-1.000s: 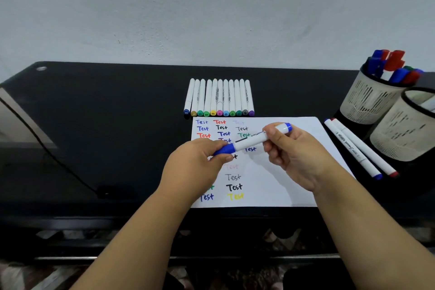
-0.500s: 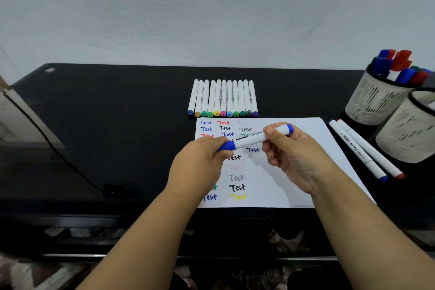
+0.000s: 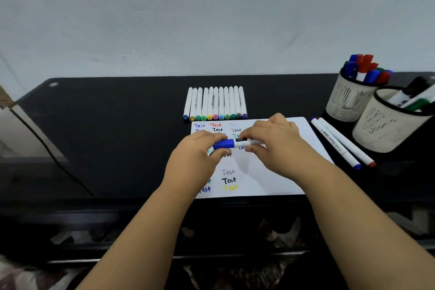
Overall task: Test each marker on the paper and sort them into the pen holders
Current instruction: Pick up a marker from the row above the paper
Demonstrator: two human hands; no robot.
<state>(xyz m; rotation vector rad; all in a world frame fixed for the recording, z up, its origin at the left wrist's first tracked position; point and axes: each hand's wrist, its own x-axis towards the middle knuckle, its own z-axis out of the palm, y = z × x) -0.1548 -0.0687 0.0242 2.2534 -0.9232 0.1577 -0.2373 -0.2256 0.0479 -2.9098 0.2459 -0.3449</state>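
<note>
A blue-capped white marker [image 3: 235,143] lies level above the test paper [image 3: 270,172], spanning both grips: the left hand [image 3: 197,155] pinches its blue cap, the right hand [image 3: 274,146] grasps its white barrel.

you face a plain pale wall [image 3: 211,14], faintly mottled and evenly lit, with no hard shadows on it. below it runs a black desk [image 3: 113,125] with a glossy top and a rounded far-left corner, where a small round silver fitting [image 3: 53,84] sits. a dark cable [image 3: 47,148] crosses the desk's left side. at the far left edge you see a pale panel [image 3: 9,134], too cropped to tell what it is. under the desk front, the floor [image 3: 30,275] is blurred and patterned.
</note>
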